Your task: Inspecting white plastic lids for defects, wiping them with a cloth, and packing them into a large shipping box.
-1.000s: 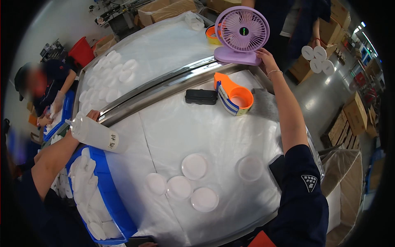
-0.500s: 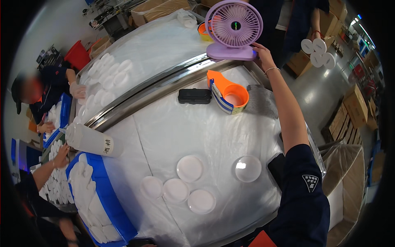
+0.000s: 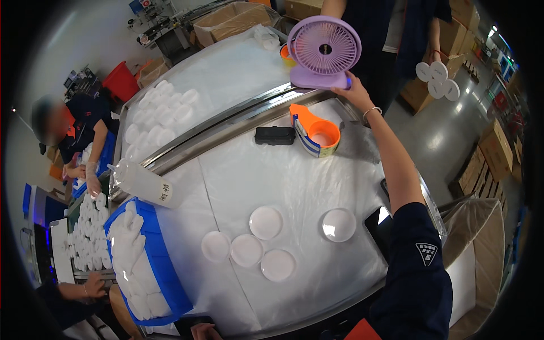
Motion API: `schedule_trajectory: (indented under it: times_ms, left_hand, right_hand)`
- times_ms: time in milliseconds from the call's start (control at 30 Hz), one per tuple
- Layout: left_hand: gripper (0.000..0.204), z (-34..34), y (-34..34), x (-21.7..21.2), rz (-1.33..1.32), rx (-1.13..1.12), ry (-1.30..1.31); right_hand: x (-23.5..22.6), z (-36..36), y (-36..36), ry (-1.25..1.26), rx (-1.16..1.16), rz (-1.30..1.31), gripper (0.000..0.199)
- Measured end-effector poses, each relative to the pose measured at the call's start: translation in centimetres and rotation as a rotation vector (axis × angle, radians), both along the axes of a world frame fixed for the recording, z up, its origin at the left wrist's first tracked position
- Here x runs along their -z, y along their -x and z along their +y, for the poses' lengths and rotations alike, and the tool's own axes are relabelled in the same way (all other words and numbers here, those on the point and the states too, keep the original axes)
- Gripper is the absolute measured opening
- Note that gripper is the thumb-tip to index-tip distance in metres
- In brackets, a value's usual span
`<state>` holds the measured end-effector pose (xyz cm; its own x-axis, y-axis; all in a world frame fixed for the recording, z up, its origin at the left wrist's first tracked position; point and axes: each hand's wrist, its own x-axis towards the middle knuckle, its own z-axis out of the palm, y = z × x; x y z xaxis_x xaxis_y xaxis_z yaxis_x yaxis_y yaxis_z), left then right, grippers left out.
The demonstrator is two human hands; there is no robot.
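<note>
A purple desk fan [image 3: 324,48] stands on the metal rail across the table. My right hand [image 3: 358,93] reaches far forward and grips the right end of its base between thumb and fingers. At the lower edge my left hand [image 3: 205,332] shows only in part, beside a dark flat object [image 3: 190,325]; how its fingers are closed is cut off. Between my arms lie several round white discs [image 3: 247,250], with a glossier disc [image 3: 339,225] apart to the right. Nearer the rail are an orange tape dispenser [image 3: 323,136] and a black case [image 3: 275,135].
A blue bin [image 3: 161,272] of white pieces and a white squeeze bottle [image 3: 144,182] stand left. Left of them, co-workers handle white parts. A person beyond the fan holds several white discs [image 3: 437,80]. A dark phone-like slab [image 3: 379,232] lies by the right edge, near a lined carton [image 3: 479,243].
My left hand has come into view at the lower edge. The fan's centre display, lit green before, looks dark. A co-worker's gloved hand has moved from the far discs to the nearer pile.
</note>
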<state>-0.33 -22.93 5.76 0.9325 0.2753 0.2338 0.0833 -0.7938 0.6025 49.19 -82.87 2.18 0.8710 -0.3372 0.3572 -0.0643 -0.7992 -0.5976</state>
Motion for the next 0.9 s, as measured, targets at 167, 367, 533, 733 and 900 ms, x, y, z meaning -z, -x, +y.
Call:
schedule_trajectory:
  times_ms: [167, 367, 533, 733, 900]
  left_hand:
    - [0.011, -0.5, -0.2, 0.2, -0.072, 0.032, -0.028]
    - [0.017, -0.4, -0.6, 0.1, -0.11, -0.012, 0.014]
    - [0.017, -0.4, -0.4, 0.3, -0.097, -0.014, 0.007]
    - [0.018, -0.2, -0.2, 0.2, -0.125, 0.012, -0.093]
    - [0.016, -0.4, 0.2, 0.5, -0.133, -0.058, 0.109]
  right_hand:
    - [-1.5, 2.7, 2.0, 0.132, 0.061, 0.067, 0.098]
    - [-1.4, 2.5, 1.9, 0.156, 0.048, 0.055, 0.093]
    - [-1.1, 2.5, 2.1, 0.188, 0.049, 0.058, 0.086]
    - [-0.1, 2.3, 4.4, 0.221, 0.046, 0.045, 0.073]
    - [1.3, 1.3, 8.5, 0.314, 0.036, 0.005, 0.064]
